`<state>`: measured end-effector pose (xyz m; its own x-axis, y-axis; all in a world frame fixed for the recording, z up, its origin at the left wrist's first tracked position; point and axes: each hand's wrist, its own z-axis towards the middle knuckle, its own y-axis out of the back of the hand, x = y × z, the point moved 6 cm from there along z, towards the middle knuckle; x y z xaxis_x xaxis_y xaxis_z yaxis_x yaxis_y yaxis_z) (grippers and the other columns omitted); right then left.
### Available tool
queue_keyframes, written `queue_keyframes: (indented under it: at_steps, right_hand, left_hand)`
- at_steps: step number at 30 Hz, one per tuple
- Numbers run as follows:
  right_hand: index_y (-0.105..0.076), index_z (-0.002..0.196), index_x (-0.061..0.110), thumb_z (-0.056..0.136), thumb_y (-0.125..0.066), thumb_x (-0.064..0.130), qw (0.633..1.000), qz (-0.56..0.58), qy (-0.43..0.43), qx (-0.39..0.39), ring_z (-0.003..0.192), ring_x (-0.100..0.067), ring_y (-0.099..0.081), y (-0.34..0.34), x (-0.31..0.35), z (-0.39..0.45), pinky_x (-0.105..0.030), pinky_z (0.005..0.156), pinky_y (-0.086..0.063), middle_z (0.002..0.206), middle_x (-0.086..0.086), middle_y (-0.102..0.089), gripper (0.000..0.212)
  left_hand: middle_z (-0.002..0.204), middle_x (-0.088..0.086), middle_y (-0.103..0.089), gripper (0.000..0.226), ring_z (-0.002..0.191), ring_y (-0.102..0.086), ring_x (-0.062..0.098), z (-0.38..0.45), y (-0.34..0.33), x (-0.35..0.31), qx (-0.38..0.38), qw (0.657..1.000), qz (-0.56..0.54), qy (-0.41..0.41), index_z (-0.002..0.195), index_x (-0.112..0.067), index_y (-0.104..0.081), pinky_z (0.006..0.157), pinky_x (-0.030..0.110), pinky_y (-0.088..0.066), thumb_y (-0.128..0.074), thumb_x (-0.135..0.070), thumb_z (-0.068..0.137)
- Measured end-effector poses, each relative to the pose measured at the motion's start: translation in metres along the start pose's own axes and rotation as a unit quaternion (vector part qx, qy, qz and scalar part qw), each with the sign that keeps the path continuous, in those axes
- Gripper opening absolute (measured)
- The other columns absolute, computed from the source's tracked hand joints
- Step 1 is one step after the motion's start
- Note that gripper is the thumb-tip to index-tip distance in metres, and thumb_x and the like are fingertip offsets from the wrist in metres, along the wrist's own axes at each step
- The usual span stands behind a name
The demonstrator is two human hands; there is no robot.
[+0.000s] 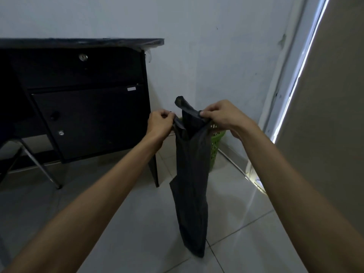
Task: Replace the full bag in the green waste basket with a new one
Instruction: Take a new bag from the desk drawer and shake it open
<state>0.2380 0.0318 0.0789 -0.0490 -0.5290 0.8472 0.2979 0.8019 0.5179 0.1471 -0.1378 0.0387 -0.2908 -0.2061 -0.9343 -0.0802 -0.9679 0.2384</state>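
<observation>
The room was dim, with a floor (236, 223) of pale glossy tiles and a plain whitish wall (206, 56) marked by a few small scuffs. At the right a bright strip of daylight ran down the edge of a beige door (334, 115) and threw a glare across the tiles. A black desk (88, 115) stood against the wall on the left, its tabletop (82, 41) wrapped in a thin film, with two keyholes, a round knob and a small pale label too tiny to read. A metal chair leg (37, 164) showed below it. The bag (192, 184) was dark grey, thin and limp, folded narrow and hanging straight down above the floor. The left hand (160, 125) pinched one edge of its mouth and the right hand (218, 117) gripped the other, a handle loop sticking up between them. Behind the bag, in the corner, stood the green basket (216, 142) with slotted sides.
</observation>
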Motion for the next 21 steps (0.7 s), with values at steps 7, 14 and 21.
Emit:
queue_keyframes:
  at_steps: [7, 14, 21]
  right_hand:
    - [-0.072, 0.096, 0.004, 0.094, -0.062, 0.018, 0.996, 0.026, -0.006, -0.083, 0.078, -0.022, -0.063, 0.019, -0.004, 0.035, -0.029, 0.062, -0.054, 0.091, -0.014, -0.068, 0.018]
    - [-0.07, 0.101, 0.006, 0.094, -0.062, 0.017, 0.995, 0.096, 0.001, -0.026, 0.077, -0.013, -0.069, 0.02, 0.019, 0.1, -0.028, 0.068, -0.059, 0.088, -0.004, -0.072, 0.016]
    - [-0.064, 0.094, 0.008, 0.099, -0.05, 0.014, 0.987, 0.138, -0.086, -0.015, 0.079, -0.019, -0.063, 0.062, 0.046, 0.144, -0.029, 0.06, -0.054, 0.088, -0.007, -0.066, 0.016]
  left_hand:
    - [0.08, -0.001, -0.064, 0.039, 0.074, -0.061, 0.016, 0.021, 0.008, -0.009, -0.021, 0.962, 0.269, -0.047, 0.081, -0.016, -0.061, 0.068, 0.035, -0.054, -0.061, -0.055, 0.084]
    - [0.099, -0.002, -0.073, 0.081, 0.093, -0.067, 0.018, 0.081, -0.046, -0.027, 0.193, 0.971, 0.069, 0.121, 0.1, -0.015, -0.073, 0.081, 0.032, -0.053, -0.055, -0.086, 0.064]
    - [0.099, 0.005, -0.07, 0.013, 0.081, -0.066, 0.015, 0.138, -0.055, -0.083, 0.164, 0.978, -0.029, 0.129, 0.096, -0.009, -0.067, 0.066, 0.025, -0.052, -0.058, -0.018, 0.097]
